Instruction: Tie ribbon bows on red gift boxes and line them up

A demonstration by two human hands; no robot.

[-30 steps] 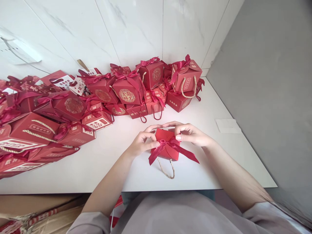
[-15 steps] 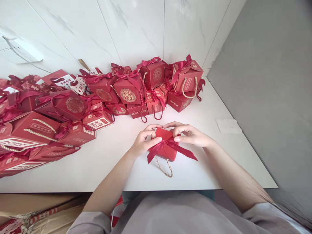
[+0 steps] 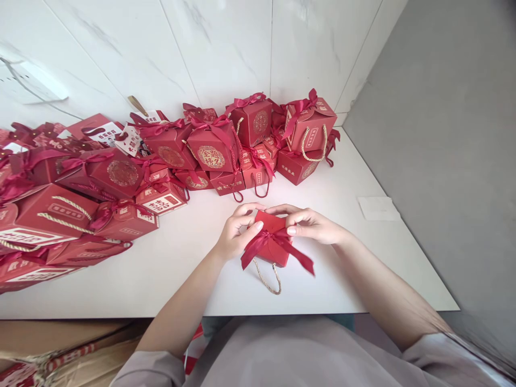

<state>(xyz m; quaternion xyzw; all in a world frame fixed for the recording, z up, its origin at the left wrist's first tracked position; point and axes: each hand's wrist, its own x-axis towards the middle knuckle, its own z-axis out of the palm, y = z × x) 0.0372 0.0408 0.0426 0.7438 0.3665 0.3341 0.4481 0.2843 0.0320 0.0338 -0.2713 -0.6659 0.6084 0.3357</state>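
Observation:
A small red gift box (image 3: 271,220) stands on the table between my hands, tied on top with a dark red ribbon (image 3: 296,256). The ribbon's knot is near the middle and its two tails spread toward me. My left hand (image 3: 237,231) is closed at the box's left side, thumb pressed on the ribbon and fingers reaching round the far side. With thumb and forefinger, my right hand (image 3: 312,224) pinches the ribbon at the right; its other fingers reach behind the box. A twisted cream cord handle (image 3: 268,285) hangs from the near side onto the table.
Many finished-looking red gift boxes (image 3: 212,153) with bows are stacked along the tiled wall (image 3: 229,48) at the back and left. A white paper slip (image 3: 379,208) lies on the white table (image 3: 403,269) near the grey wall. A cardboard carton (image 3: 52,338) sits below the front edge.
The box has shifted slightly left with both hands on it. The right ribbon tail has swung down and left, and the cord handle has moved left.

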